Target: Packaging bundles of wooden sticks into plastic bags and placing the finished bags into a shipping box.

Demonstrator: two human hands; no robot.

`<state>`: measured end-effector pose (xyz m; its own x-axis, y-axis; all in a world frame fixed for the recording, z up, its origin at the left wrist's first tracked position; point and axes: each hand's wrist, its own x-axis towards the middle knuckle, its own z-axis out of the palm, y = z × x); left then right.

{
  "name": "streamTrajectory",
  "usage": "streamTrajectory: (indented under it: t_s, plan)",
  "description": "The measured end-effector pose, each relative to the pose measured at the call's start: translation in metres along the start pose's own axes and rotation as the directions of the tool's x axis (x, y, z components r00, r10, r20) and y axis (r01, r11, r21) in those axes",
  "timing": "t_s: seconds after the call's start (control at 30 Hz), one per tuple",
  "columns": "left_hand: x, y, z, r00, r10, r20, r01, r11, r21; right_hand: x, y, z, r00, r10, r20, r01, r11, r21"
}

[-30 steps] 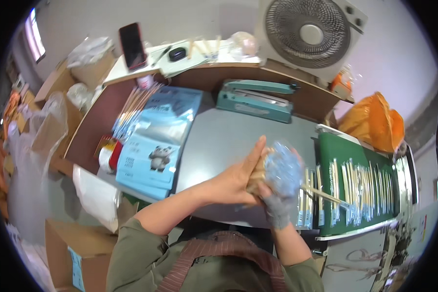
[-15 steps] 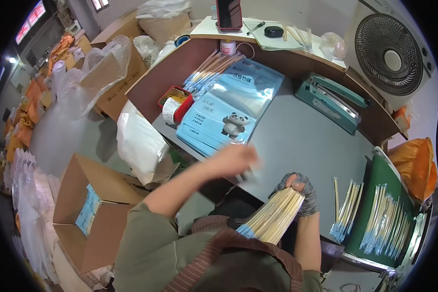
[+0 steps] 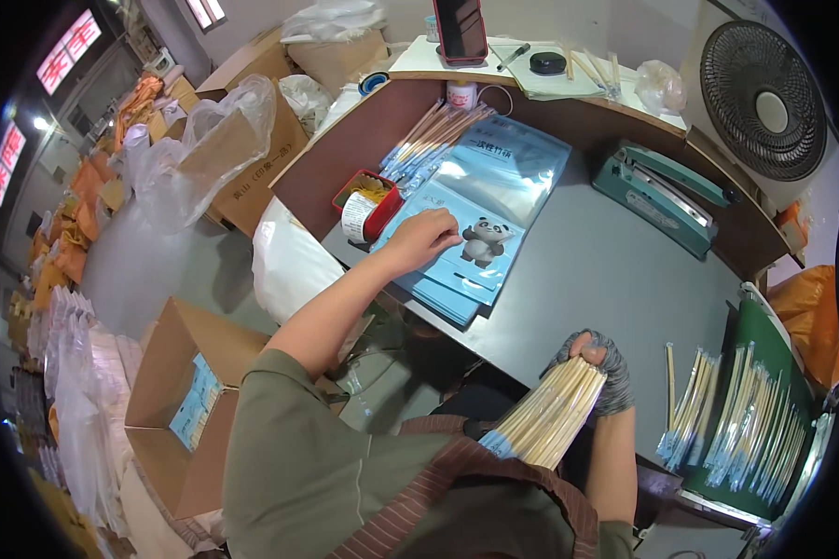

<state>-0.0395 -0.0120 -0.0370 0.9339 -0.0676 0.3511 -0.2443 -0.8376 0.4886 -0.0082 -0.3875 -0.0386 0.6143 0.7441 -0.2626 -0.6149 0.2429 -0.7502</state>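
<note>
My left hand (image 3: 424, 240) rests on the stack of blue printed plastic bags (image 3: 457, 291), beside the panda picture. Its fingers are curled together, and whatever may be between them is hidden. Close to my body, at the table's front edge, my right hand (image 3: 595, 361) wears a grey fingerless glove and grips a thick bundle of chopsticks (image 3: 552, 410). The bundle slants down toward my apron, its blue-wrapped ends lowest and the pale ends up in my fist.
A red box (image 3: 382, 212) of rubber bands sits left of the bags, with more wrapped chopsticks (image 3: 429, 144) behind. A green stapler-like device (image 3: 657, 200) stands at the back right. More chopsticks lie on a green belt (image 3: 741, 373). An open carton (image 3: 172, 419) is at left.
My left hand has moved forward and left, from over the table's front edge onto the blue bags. My right hand still holds the chopsticks. The whole view has shifted slightly.
</note>
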Motion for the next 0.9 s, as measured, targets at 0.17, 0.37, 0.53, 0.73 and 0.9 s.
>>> streamTrajectory:
  t_s: [0.17,0.37,0.53,0.73,0.9]
  plan:
    - [0.001,0.007,-0.007,0.995,0.083,0.063,-0.078,0.994,-0.080,-0.016,-0.002,0.000,1.000,-0.029,-0.011,0.029,1.000,0.003]
    - [0.009,-0.011,-0.011,0.987,-0.033,0.160,0.036,0.999,-0.018,-0.033,-0.003,-0.001,0.993,-0.111,-0.032,0.110,0.994,-0.021]
    - [0.012,0.009,-0.019,0.963,-0.018,0.269,0.022,1.000,-0.012,-0.049,-0.003,-0.014,0.985,-0.167,-0.043,0.169,0.985,0.031]
    - [0.004,0.019,-0.011,0.980,0.102,0.170,-0.139,0.965,0.222,-0.057,0.002,-0.019,0.981,-0.181,-0.062,0.184,0.982,0.046]
    - [0.024,0.013,-0.030,0.938,-0.054,0.343,-0.019,0.979,0.205,-0.054,-0.001,-0.012,0.983,-0.170,-0.072,0.171,0.985,0.010]
